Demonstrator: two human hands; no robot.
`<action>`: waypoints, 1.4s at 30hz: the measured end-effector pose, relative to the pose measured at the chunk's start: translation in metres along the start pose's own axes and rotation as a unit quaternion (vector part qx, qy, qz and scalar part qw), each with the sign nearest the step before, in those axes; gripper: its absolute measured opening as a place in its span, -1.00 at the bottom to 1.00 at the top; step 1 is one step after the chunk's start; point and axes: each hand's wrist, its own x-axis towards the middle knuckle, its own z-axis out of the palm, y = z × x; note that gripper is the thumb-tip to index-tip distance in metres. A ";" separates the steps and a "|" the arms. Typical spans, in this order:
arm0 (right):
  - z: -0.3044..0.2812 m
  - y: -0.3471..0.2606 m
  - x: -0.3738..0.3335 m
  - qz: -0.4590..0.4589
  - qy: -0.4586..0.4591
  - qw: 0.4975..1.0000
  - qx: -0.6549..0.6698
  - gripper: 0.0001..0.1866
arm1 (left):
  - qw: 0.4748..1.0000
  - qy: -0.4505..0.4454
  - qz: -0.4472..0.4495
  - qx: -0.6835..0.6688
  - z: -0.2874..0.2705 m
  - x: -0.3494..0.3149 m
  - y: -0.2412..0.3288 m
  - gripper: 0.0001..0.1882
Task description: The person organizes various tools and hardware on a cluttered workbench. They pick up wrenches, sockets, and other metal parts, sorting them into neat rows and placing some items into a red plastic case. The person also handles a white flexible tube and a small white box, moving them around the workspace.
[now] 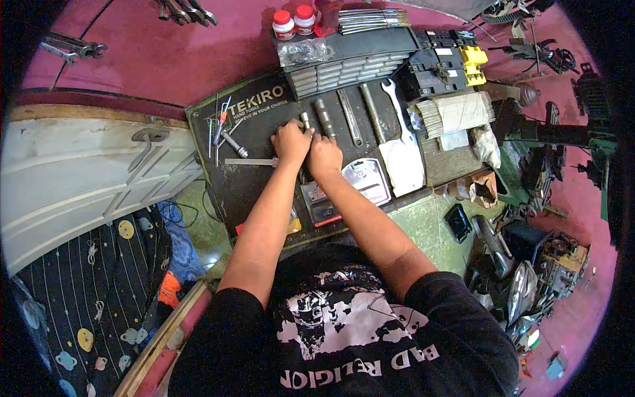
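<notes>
My left hand (293,142) is closed over the dark workbench mat (264,99), fingers curled. A short chrome socket piece (305,120) shows just beyond its fingertips; whether they grip it is hidden. Beside it, almost touching, my right hand (325,157) is curled too, at the near end of a dark metal socket tool (323,116). What lies in its fingers is hidden. A flat metal bar (248,161) lies to the left of my left wrist. Right of my hands rest a flat wrench (349,119), a long metal bar (372,112) and an open-end wrench (399,111).
A drawer cabinet (344,74) stands at the back, with two red-capped jars (284,25) on top. Hex keys and a metal T-shaped tool (235,144) lie left. A blister pack (367,182) sits near the front edge, with stacked cardboard (463,112) at right.
</notes>
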 end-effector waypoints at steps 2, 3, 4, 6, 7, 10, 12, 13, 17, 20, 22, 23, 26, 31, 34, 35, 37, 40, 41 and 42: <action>0.000 -0.001 0.000 0.007 -0.003 1.000 0.000 -0.85 | 1.000 0.005 0.007 0.002 0.000 -0.001 -0.001 -0.63; -0.001 -0.001 0.000 0.011 -0.004 1.000 -0.001 -0.85 | 1.000 0.007 0.005 0.005 0.001 -0.002 0.000 -0.63; -0.001 -0.002 0.000 0.012 -0.003 1.000 -0.005 -0.85 | 1.000 0.009 0.002 0.008 0.001 -0.004 0.001 -0.63; -0.001 -0.002 -0.001 0.012 -0.003 1.000 -0.012 -0.84 | 1.000 0.008 0.000 0.016 -0.002 -0.007 0.004 -0.63; 0.000 -0.003 -0.001 0.012 -0.003 1.000 -0.011 -0.84 | 1.000 0.006 0.001 0.019 -0.005 -0.007 0.005 -0.63; 0.002 0.001 -0.002 0.010 0.000 1.000 -0.013 -0.83 | 1.000 0.003 0.007 0.026 -0.010 -0.010 0.009 -0.63; 0.001 0.003 -0.004 0.002 0.001 1.000 -0.020 -0.83 | 1.000 0.004 0.003 0.030 -0.013 -0.012 0.011 -0.63; 0.001 0.004 -0.004 0.002 -0.009 1.000 -0.020 -0.82 | 0.999 0.003 -0.003 0.032 -0.013 -0.012 0.013 -0.63; -0.008 0.006 -0.005 0.010 0.034 0.999 -0.003 -0.73 | 0.999 0.003 -0.037 0.033 -0.011 -0.014 0.017 -0.66; -0.026 0.009 -0.003 0.045 0.105 0.993 -0.012 -0.58 | 0.997 -0.005 -0.058 0.040 -0.009 -0.013 0.018 -0.67; -0.026 0.018 0.001 0.061 0.111 0.992 -0.013 -0.49 | 0.997 0.007 -0.054 0.059 -0.003 -0.012 0.017 -0.68; -0.022 0.026 0.003 0.064 0.097 0.993 -0.005 -0.46 | 0.996 0.011 -0.048 0.069 -0.002 -0.011 0.019 -0.68; -0.011 0.040 0.005 0.076 0.059 0.995 0.016 -0.47 | 0.997 0.002 -0.045 0.061 -0.001 -0.011 0.022 -0.69; -0.010 0.046 -0.003 0.072 0.073 0.994 0.041 -0.54 | 0.996 0.017 -0.049 0.069 0.005 -0.016 0.020 -0.68; -0.012 0.044 -0.003 0.084 0.069 0.993 0.050 -0.57 | 0.996 0.012 -0.052 0.068 0.004 -0.017 0.023 -0.67; -0.011 0.045 -0.002 0.082 0.067 0.993 0.049 -0.58 | 0.996 0.005 -0.055 0.066 0.004 -0.016 0.024 -0.67; -0.011 0.048 -0.002 0.077 0.063 0.994 0.047 -0.59 | 0.997 0.010 -0.051 0.063 0.003 -0.017 0.025 -0.67; -0.014 0.050 -0.003 0.090 0.051 0.993 0.055 -0.55 | 0.996 0.003 -0.047 0.071 0.002 -0.018 0.027 -0.66; -0.026 0.046 -0.002 0.105 0.004 0.993 0.060 -0.54 | 0.996 0.001 -0.050 0.076 0.000 -0.019 0.026 -0.66; -0.048 0.040 0.000 0.122 -0.042 0.990 0.065 -0.53 | 0.995 0.020 -0.041 0.085 0.000 -0.019 0.024 -0.64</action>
